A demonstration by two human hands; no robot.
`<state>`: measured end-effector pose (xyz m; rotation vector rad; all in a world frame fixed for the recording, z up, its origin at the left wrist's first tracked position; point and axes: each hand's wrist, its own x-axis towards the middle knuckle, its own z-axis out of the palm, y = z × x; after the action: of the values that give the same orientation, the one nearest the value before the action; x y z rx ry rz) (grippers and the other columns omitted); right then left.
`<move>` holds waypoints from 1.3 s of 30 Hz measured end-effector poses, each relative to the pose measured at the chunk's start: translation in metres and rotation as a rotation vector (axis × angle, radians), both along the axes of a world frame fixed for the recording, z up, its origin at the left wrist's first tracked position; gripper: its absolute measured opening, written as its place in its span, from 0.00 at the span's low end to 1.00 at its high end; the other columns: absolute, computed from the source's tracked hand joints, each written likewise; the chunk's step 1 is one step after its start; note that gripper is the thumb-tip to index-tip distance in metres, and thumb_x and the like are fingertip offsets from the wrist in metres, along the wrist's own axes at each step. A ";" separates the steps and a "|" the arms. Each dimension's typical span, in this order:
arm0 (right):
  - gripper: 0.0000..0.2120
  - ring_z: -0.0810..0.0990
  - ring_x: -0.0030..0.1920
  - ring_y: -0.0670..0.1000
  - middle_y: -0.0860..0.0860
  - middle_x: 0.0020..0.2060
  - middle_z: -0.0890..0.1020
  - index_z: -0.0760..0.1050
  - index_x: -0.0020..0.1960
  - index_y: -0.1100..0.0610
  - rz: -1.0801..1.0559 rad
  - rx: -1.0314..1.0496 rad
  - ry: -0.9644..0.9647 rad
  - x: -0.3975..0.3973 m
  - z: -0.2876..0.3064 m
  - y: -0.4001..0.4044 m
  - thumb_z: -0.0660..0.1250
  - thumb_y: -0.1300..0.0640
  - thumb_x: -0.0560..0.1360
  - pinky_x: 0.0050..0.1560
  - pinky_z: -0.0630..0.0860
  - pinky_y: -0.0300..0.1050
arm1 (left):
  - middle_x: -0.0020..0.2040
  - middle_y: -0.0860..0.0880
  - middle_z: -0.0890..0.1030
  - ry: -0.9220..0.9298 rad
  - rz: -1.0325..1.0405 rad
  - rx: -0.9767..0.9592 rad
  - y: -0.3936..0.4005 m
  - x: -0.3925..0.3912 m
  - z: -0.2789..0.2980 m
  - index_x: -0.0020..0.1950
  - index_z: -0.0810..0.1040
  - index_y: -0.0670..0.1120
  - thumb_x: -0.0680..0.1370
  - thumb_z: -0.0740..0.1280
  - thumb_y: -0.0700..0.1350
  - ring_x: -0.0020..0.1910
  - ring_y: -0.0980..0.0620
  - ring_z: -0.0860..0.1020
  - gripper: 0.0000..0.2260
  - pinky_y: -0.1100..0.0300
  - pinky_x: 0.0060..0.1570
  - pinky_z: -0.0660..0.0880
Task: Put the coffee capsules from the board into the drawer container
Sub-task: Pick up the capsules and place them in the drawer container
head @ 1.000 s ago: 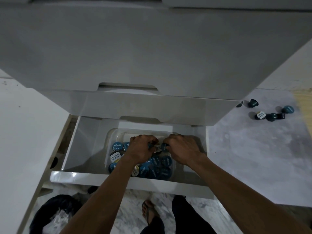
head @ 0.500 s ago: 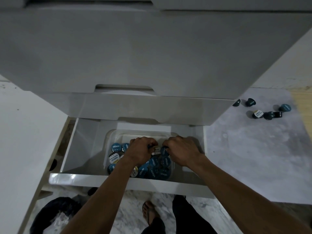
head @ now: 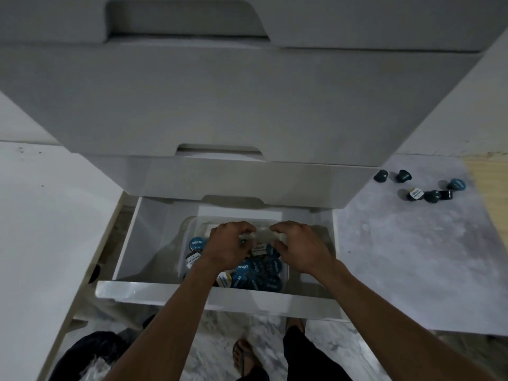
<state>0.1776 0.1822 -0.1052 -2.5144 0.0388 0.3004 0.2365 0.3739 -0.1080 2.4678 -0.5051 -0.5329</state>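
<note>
Teal foil-lidded coffee capsules [head: 248, 273] fill a clear plastic container [head: 189, 232] inside the open white drawer [head: 154, 291]. Both hands hover over them with loosely curled, parted fingers: left hand [head: 229, 247] at 9 o'clock, right hand [head: 301, 250] at 3. Six capsules [head: 428, 187] lie scattered on the mottled grey board [head: 412, 257] at 2 o'clock. Marbled floor [head: 214, 331] below.

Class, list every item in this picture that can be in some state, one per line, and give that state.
Bottom drawer: pulled open.
Drawers above: closed.
Container: in the drawer, partly filled with capsules.
Capsules in container: piled, foil lids mostly up.
Capsules on board: six loose, lying at various angles, not yet moved.
Left hand: fingers curled above the pile; grip unclear.
Right hand: fingers loosely spread, holding nothing visible.
</note>
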 end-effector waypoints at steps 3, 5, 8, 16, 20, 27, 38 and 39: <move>0.18 0.81 0.53 0.52 0.50 0.60 0.81 0.75 0.66 0.50 -0.068 0.015 -0.053 -0.009 0.010 0.005 0.68 0.51 0.76 0.57 0.78 0.50 | 0.56 0.51 0.83 -0.050 0.017 -0.065 0.008 -0.005 0.008 0.60 0.80 0.50 0.74 0.72 0.45 0.56 0.51 0.80 0.15 0.54 0.59 0.77; 0.19 0.81 0.49 0.50 0.49 0.59 0.81 0.75 0.66 0.51 -0.133 0.059 -0.080 -0.017 0.018 0.009 0.68 0.51 0.76 0.56 0.78 0.47 | 0.55 0.50 0.83 -0.059 0.019 -0.117 0.011 -0.009 0.012 0.60 0.80 0.49 0.73 0.73 0.44 0.55 0.54 0.80 0.15 0.59 0.57 0.77; 0.20 0.76 0.40 0.43 0.49 0.56 0.82 0.76 0.65 0.52 -0.229 0.153 -0.139 -0.030 0.029 0.013 0.71 0.51 0.75 0.53 0.79 0.44 | 0.54 0.51 0.83 -0.055 0.029 -0.199 0.010 -0.018 0.020 0.60 0.80 0.48 0.73 0.74 0.45 0.52 0.56 0.80 0.16 0.61 0.56 0.77; 0.16 0.79 0.38 0.41 0.42 0.47 0.82 0.78 0.60 0.50 -0.429 0.293 -0.280 -0.084 0.079 -0.028 0.73 0.51 0.73 0.39 0.71 0.25 | 0.45 0.55 0.84 -0.066 0.048 -0.455 -0.054 -0.057 0.056 0.54 0.82 0.49 0.73 0.74 0.46 0.45 0.63 0.80 0.11 0.67 0.42 0.78; 0.14 0.81 0.36 0.42 0.41 0.44 0.83 0.79 0.58 0.49 -0.519 0.300 -0.356 -0.106 0.096 -0.090 0.73 0.51 0.73 0.35 0.71 0.26 | 0.43 0.55 0.84 -0.105 -0.057 -0.503 -0.121 -0.075 0.078 0.52 0.83 0.48 0.73 0.74 0.47 0.43 0.61 0.80 0.09 0.69 0.40 0.77; 0.11 0.80 0.36 0.37 0.41 0.41 0.83 0.79 0.57 0.49 -0.657 0.272 -0.307 -0.125 0.077 -0.243 0.71 0.52 0.75 0.34 0.71 0.25 | 0.42 0.56 0.84 -0.037 -0.103 -0.463 -0.260 -0.089 0.066 0.50 0.83 0.50 0.73 0.74 0.48 0.42 0.61 0.81 0.07 0.67 0.43 0.77; 0.18 0.81 0.53 0.54 0.51 0.63 0.78 0.74 0.67 0.53 -0.542 -0.024 -0.147 -0.078 -0.014 -0.393 0.66 0.56 0.77 0.54 0.77 0.47 | 0.56 0.51 0.82 -0.073 -0.016 -0.220 -0.407 -0.066 -0.021 0.62 0.77 0.48 0.75 0.71 0.46 0.51 0.55 0.78 0.16 0.57 0.55 0.76; 0.18 0.80 0.57 0.54 0.50 0.65 0.77 0.73 0.68 0.52 -0.501 -0.060 -0.140 -0.068 -0.020 -0.396 0.65 0.57 0.78 0.55 0.77 0.48 | 0.58 0.51 0.81 -0.080 -0.005 -0.198 -0.417 -0.059 -0.028 0.64 0.76 0.48 0.75 0.71 0.46 0.54 0.53 0.78 0.17 0.55 0.57 0.76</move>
<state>0.1093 -0.2134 -0.1255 -2.4746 0.6165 -0.0825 0.1771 -0.0428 -0.1356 2.3059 -0.5684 -0.3685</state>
